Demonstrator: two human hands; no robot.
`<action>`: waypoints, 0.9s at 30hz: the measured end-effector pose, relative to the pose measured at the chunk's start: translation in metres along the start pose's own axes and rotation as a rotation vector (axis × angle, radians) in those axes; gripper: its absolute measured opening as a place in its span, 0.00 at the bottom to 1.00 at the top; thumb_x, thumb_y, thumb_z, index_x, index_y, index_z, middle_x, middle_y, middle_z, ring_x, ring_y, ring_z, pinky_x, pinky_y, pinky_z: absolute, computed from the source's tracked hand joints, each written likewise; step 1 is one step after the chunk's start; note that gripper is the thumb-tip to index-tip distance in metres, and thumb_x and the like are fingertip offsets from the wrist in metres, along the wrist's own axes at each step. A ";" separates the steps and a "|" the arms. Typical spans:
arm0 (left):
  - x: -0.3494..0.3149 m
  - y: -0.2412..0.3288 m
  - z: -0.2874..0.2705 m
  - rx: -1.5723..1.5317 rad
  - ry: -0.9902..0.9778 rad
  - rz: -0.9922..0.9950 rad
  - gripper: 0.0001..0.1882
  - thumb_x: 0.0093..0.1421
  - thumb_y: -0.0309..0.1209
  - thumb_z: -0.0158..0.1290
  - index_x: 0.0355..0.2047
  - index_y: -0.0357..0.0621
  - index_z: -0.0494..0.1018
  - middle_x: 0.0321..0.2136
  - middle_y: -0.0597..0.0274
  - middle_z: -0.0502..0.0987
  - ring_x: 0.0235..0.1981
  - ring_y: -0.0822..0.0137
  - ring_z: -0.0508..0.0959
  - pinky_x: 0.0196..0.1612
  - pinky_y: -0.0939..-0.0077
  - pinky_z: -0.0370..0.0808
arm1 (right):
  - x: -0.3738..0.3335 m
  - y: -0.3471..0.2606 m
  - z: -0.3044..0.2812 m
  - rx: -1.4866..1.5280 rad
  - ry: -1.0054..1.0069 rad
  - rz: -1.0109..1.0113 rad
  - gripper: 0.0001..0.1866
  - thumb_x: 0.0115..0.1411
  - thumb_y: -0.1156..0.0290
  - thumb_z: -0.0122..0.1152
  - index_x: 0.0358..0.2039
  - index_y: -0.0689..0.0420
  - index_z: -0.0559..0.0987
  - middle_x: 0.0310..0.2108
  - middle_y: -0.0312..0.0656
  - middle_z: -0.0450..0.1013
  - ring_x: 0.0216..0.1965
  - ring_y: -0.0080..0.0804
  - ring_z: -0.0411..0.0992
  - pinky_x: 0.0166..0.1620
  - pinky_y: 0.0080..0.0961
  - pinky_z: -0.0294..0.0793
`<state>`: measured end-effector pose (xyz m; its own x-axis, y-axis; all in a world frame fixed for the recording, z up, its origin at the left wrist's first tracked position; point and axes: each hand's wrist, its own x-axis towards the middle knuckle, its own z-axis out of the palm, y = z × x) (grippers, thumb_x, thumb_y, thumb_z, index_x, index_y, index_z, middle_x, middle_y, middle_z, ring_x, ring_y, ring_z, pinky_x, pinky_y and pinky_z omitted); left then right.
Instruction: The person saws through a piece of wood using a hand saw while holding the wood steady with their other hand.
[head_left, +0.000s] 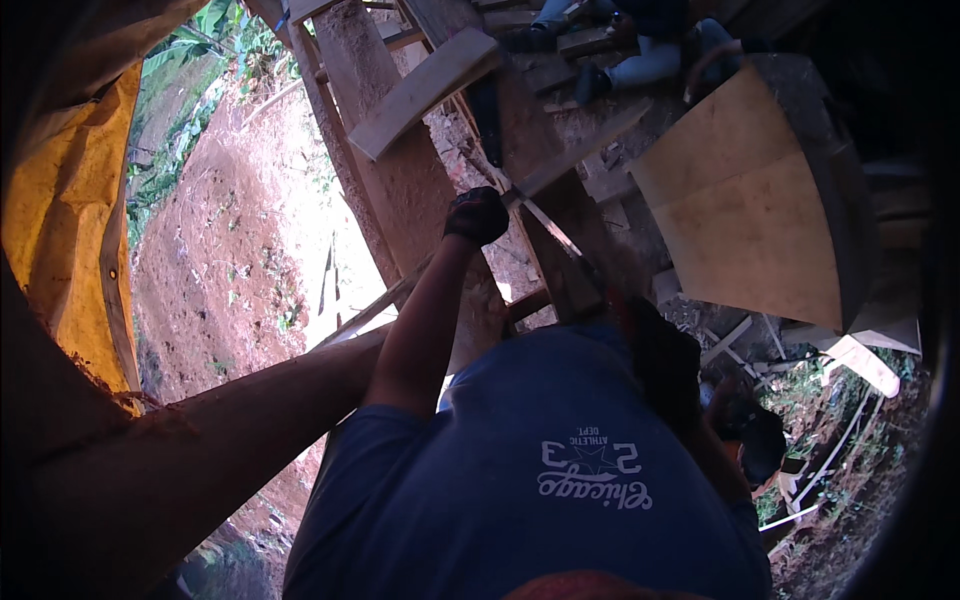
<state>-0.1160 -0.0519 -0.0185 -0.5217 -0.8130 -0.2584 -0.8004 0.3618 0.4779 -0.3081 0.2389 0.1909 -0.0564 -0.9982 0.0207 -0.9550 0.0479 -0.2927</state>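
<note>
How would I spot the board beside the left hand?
Find the blue shirt, then follow the left arm up to the black-gloved left hand. The board starts beside it, slanting up and right, narrower than the pale plank farther left.

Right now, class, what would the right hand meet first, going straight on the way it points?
Along the line of the saw blade, the right hand would probably first meet the narrow board beside the left hand, though depth is unclear.

Pale board point(425, 93) on plank point(418, 195) (dusty)
</note>
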 end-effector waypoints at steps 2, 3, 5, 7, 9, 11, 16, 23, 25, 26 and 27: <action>-0.012 -0.003 0.002 0.026 0.037 0.000 0.13 0.61 0.39 0.59 0.40 0.45 0.83 0.41 0.42 0.85 0.46 0.40 0.86 0.54 0.45 0.82 | 0.016 -0.006 -0.002 0.105 0.007 0.015 0.21 0.70 0.78 0.62 0.62 0.51 0.85 0.56 0.50 0.84 0.47 0.46 0.86 0.49 0.36 0.85; -0.018 0.006 0.011 0.024 0.077 0.021 0.14 0.61 0.39 0.59 0.40 0.45 0.84 0.40 0.42 0.86 0.47 0.40 0.86 0.55 0.46 0.82 | 0.022 0.009 0.037 0.388 0.125 0.008 0.21 0.71 0.77 0.62 0.62 0.51 0.85 0.57 0.50 0.83 0.47 0.47 0.86 0.50 0.36 0.85; -0.007 0.004 0.007 0.013 0.069 -0.017 0.18 0.60 0.41 0.62 0.45 0.45 0.85 0.42 0.43 0.87 0.49 0.42 0.87 0.57 0.48 0.82 | 0.040 0.016 0.073 0.598 0.235 0.021 0.21 0.72 0.74 0.62 0.64 0.52 0.84 0.59 0.50 0.82 0.50 0.48 0.85 0.53 0.37 0.84; 0.009 0.003 -0.019 0.068 -0.126 -0.052 0.22 0.59 0.45 0.64 0.49 0.45 0.85 0.45 0.42 0.86 0.52 0.44 0.86 0.59 0.48 0.81 | 0.051 -0.005 0.069 0.541 0.197 0.059 0.21 0.73 0.72 0.61 0.65 0.53 0.82 0.62 0.51 0.81 0.54 0.49 0.85 0.56 0.38 0.84; 0.008 0.005 -0.030 0.111 -0.205 -0.043 0.30 0.57 0.51 0.68 0.54 0.44 0.85 0.51 0.42 0.85 0.56 0.46 0.85 0.62 0.49 0.80 | 0.049 -0.006 0.067 0.623 0.165 0.078 0.22 0.73 0.71 0.62 0.66 0.54 0.82 0.63 0.52 0.80 0.55 0.50 0.84 0.57 0.39 0.84; 0.010 0.001 -0.034 0.143 -0.244 -0.005 0.32 0.57 0.53 0.69 0.54 0.43 0.84 0.53 0.42 0.84 0.57 0.46 0.85 0.62 0.50 0.80 | 0.032 0.007 0.057 0.561 0.133 0.038 0.21 0.73 0.72 0.62 0.65 0.55 0.82 0.62 0.53 0.80 0.54 0.51 0.85 0.57 0.40 0.84; 0.019 -0.005 -0.034 0.122 -0.283 0.039 0.33 0.57 0.55 0.69 0.55 0.42 0.84 0.53 0.42 0.84 0.57 0.45 0.85 0.62 0.51 0.80 | -0.029 0.015 -0.011 0.149 0.040 -0.092 0.22 0.73 0.74 0.62 0.66 0.59 0.80 0.60 0.55 0.81 0.50 0.55 0.85 0.54 0.39 0.85; 0.014 0.001 -0.025 0.123 -0.210 -0.003 0.32 0.58 0.55 0.67 0.53 0.43 0.84 0.52 0.44 0.85 0.57 0.45 0.85 0.61 0.51 0.80 | 0.046 -0.008 0.053 0.773 0.196 0.066 0.22 0.73 0.79 0.61 0.66 0.63 0.81 0.61 0.52 0.82 0.57 0.38 0.83 0.60 0.31 0.81; 0.013 -0.002 -0.029 0.136 -0.203 0.029 0.28 0.59 0.52 0.66 0.51 0.45 0.85 0.52 0.45 0.86 0.56 0.45 0.85 0.60 0.51 0.81 | 0.058 -0.013 0.063 0.771 0.209 0.039 0.21 0.73 0.79 0.61 0.66 0.63 0.81 0.61 0.51 0.82 0.59 0.35 0.82 0.62 0.31 0.79; 0.015 -0.003 -0.030 0.143 -0.184 0.064 0.24 0.59 0.49 0.64 0.49 0.46 0.86 0.51 0.46 0.86 0.55 0.46 0.86 0.59 0.52 0.82 | 0.057 -0.014 0.059 0.757 0.189 0.078 0.21 0.74 0.78 0.60 0.66 0.63 0.81 0.61 0.51 0.82 0.60 0.36 0.82 0.62 0.31 0.79; 0.014 -0.007 -0.025 0.143 -0.171 0.094 0.21 0.59 0.45 0.63 0.47 0.48 0.87 0.50 0.46 0.87 0.54 0.46 0.86 0.58 0.53 0.83 | 0.052 -0.017 0.051 0.741 0.160 0.119 0.21 0.74 0.77 0.60 0.66 0.63 0.81 0.61 0.52 0.82 0.60 0.36 0.82 0.63 0.32 0.79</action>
<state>-0.1106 -0.0773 -0.0041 -0.6290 -0.6876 -0.3627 -0.7730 0.5032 0.3864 -0.2802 0.1842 0.1476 -0.2416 -0.9678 0.0705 -0.4982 0.0614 -0.8649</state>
